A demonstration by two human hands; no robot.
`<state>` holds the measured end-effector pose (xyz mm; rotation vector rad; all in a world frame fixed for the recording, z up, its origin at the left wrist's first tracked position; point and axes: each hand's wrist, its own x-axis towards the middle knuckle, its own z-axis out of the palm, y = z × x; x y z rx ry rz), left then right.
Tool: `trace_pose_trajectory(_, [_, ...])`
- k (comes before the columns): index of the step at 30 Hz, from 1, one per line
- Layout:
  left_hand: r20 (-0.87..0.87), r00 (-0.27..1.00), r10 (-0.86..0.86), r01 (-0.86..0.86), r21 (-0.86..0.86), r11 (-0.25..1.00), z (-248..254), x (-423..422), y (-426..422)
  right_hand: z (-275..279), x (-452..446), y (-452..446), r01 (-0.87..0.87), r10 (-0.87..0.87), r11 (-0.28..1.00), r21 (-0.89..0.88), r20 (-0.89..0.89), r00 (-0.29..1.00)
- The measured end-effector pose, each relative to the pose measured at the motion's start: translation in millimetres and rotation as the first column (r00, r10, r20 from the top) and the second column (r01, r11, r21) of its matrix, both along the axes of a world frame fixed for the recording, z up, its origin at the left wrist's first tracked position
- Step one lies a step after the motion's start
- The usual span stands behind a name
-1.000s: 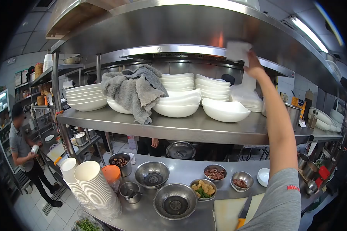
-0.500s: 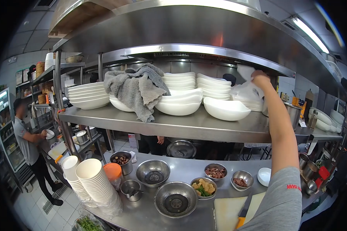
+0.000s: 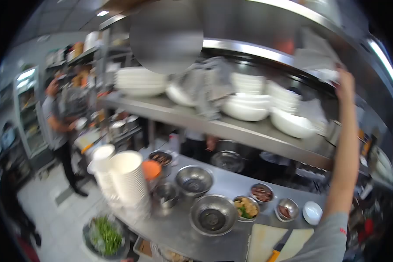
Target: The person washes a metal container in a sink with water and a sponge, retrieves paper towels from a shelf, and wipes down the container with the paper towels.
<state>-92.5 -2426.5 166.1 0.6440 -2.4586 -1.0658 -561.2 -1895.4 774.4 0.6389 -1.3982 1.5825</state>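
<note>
My right hand (image 3: 345,85) is raised at the upper right, its fingers closed on a thin whitish, translucent plastic piece (image 3: 317,56), blurred by motion. This piece hangs in front of the upper steel shelf. Below it, more clear plastic items (image 3: 314,114) stand beside stacks of white bowls (image 3: 245,108) on the middle shelf (image 3: 227,126). A single white bowl (image 3: 291,124) is at the front of that shelf. A grey towel (image 3: 209,87) drapes over bowls further left. My left hand is not in view.
The lower counter (image 3: 161,231) holds steel bowls (image 3: 213,216), bowls of food (image 3: 262,193), stacked paper cups (image 3: 129,174) and a cutting board (image 3: 266,240) with a knife (image 3: 279,246). A person (image 3: 59,118) stands at the left. Greens (image 3: 105,236) sit in a container low down.
The view has swung left and tilted. My right hand has lifted from the clear plastic stack, with a translucent piece in it. The greens' container shows more fully.
</note>
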Motion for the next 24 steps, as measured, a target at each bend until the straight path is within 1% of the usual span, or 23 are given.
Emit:
trace_pose_trajectory(1, [0.016,1.000,0.011,-0.010,-0.049,0.999,2,3,-2,-7,25,-14,0.009,-0.006,0.999,0.044,-0.047,0.999])
trace_pose_trajectory(2, [-0.088,0.996,0.009,-0.012,-0.031,0.999,-2,2,-8,-2,31,-14,-0.138,0.140,0.988,0.066,-0.028,0.990])
trace_pose_trajectory(3, [-0.060,0.998,0.020,-0.022,-0.036,0.999,-1,11,-8,-9,40,-9,-0.130,0.140,0.980,0.149,-0.061,0.988])
trace_pose_trajectory(4, [-0.090,0.991,0.102,-0.103,-0.006,0.995,18,16,-3,-16,56,-21,-0.095,0.119,0.972,0.214,-0.099,0.988])
trace_pose_trajectory(5, [-0.053,0.990,0.134,-0.130,0.067,0.989,28,24,-3,-25,69,-36,-0.037,0.076,0.965,0.258,-0.141,0.987])
trace_pose_trajectory(6, [-0.065,0.992,0.111,-0.108,0.040,0.993,30,33,-6,-33,84,-52,0.025,0.031,0.957,0.289,-0.187,0.982])
trace_pose_trajectory(7, [-0.087,0.989,0.120,-0.115,0.060,0.992,24,42,-10,-44,98,-71,0.082,-0.008,0.947,0.310,-0.232,0.973])
trace_pose_trajectory(8, [-0.075,0.988,0.133,-0.133,0.003,0.991,24,54,-12,-58,112,-91,0.136,-0.046,0.937,0.322,-0.274,0.961])
trace_pose_trajectory(9, [-0.110,0.982,0.150,-0.147,0.039,0.988,24,64,-12,-71,127,-112,0.192,-0.086,0.927,0.322,-0.316,0.945])
trace_pose_trajectory(11, [-0.085,0.977,0.196,-0.194,0.031,0.981,33,94,-13,-101,157,-164,0.280,-0.145,0.907,0.314,-0.391,0.909])
trace_pose_trajectory(13, [-0.162,0.968,0.192,-0.191,0.021,0.981,35,133,-16,-138,190,-222,0.317,-0.158,0.896,0.313,-0.442,0.883])
trace_pose_trajectory(15, [-0.145,0.962,0.233,-0.218,0.109,0.970,49,180,-17,-180,221,-288,0.298,-0.119,0.890,0.344,-0.456,0.882])
trace_pose_trajectory(16, [-0.147,0.958,0.246,-0.225,0.149,0.963,58,204,-17,-206,239,-328,0.234,-0.038,0.886,0.401,-0.440,0.897])
trace_pose_trajectory(17, [-0.167,0.947,0.274,-0.252,0.145,0.957,66,228,-17,-233,260,-370,0.152,0.064,0.872,0.465,-0.415,0.908])
trace_pose_trajectory(19, [-0.208,0.915,0.344,-0.320,0.143,0.937,77,277,-13,-304,318,-465,-0.116,0.365,0.778,0.618,-0.294,0.883])
trace_pose_trajectory(20, [-0.183,0.911,0.370,-0.347,0.149,0.926,78,299,-13,-342,363,-503,-0.271,0.532,0.704,0.657,-0.235,0.813])
trace_pose_trajectory(21, [-0.265,0.856,0.444,-0.410,0.176,0.895,82,318,-7,-381,407,-540,-0.417,0.679,0.598,0.684,-0.156,0.717])
trace_pose_trajectory(22, [-0.347,0.785,0.513,-0.473,0.199,0.858,92,333,0,-403,462,-560,-0.438,0.799,0.458,0.774,-0.142,0.584])
trace_pose_trajectory(23, [-0.431,0.699,0.571,-0.533,0.220,0.817,98,350,4,-413,525,-572,-0.522,0.884,0.319,0.791,-0.049,0.465])
trace_pose_trajectory(24, [-0.378,0.679,0.629,-0.570,0.269,0.777,95,367,5,-428,578,-585,-0.621,0.945,0.273,0.735,-0.083,0.318])
